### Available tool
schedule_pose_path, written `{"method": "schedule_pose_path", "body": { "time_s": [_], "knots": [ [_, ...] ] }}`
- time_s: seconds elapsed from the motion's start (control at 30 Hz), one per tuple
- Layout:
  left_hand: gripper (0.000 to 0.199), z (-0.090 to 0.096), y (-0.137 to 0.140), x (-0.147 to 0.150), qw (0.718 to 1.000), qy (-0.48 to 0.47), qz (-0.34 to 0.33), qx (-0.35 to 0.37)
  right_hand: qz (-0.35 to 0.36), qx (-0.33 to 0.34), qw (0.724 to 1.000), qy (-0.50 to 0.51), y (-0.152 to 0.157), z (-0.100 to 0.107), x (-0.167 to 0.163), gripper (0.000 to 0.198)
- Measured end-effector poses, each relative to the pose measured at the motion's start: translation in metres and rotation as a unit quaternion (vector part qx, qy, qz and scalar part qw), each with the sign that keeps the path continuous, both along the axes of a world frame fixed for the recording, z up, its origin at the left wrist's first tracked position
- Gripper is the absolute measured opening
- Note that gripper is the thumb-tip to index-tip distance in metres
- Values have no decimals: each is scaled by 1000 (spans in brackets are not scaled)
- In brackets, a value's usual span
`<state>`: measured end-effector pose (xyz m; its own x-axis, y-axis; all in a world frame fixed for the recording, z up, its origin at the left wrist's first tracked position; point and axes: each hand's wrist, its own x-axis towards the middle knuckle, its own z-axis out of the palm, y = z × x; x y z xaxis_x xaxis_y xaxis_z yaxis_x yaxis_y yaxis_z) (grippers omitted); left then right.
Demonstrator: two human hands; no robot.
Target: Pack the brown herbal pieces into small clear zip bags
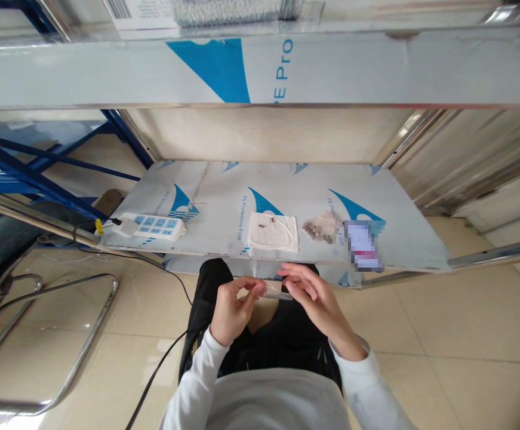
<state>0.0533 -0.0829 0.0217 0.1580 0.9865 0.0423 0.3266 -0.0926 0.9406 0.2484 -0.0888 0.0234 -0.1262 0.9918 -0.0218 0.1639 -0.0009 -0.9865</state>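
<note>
My left hand [237,306] pinches a small clear plastic bag [276,291] between thumb and fingertips, above my lap. My right hand [312,297] is at the bag's other end with its fingers apart; whether a fingertip touches the plastic is hard to make out. Just beyond my hands, a folded white cloth [277,239] lies on the film-covered shelf [215,191], with two tiny dark pieces [261,226] on it. Right of the cloth is a clear bag of small brown pieces [321,230].
A white power strip [159,227] lies on the shelf's left side, its black cable [156,370] running down past my leg. A blurred-out phone-like object [362,246] overhangs the front edge at right. An upper shelf [107,71] crosses above. A metal-framed chair [80,352] stands left.
</note>
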Motion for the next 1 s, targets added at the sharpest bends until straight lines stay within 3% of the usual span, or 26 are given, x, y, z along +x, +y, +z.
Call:
{"method": "schedule_pose_path", "body": {
  "time_s": [0.1, 0.23, 0.43, 0.67, 0.83, 1.0],
  "knots": [
    [20, 1, 0, 2, 999, 26, -7, 18, 51, -21, 998, -12, 2, 3, -9, 34],
    [17, 1, 2, 2, 998, 60, -18, 30, 7, -14, 999, -48, 5, 0, -17, 25],
    [17, 2, 5, 5, 993, 106, -5, 60, -25, -33, 993, -106, 7, -1, -8, 28],
    [26, -6, 15, -3, 999, 27, 23, 5, 68, -58, 996, -14, 9, 1, 26, 28],
    [24, -17, 21, -18, 994, -58, 89, -17, 21, -65, 997, 21, 21, 3, 61, 29],
    [28, -23, 13, -13, 994, -60, 76, -42, -51, -53, 997, 24, 71, -4, 97, 35]
  ]
}}
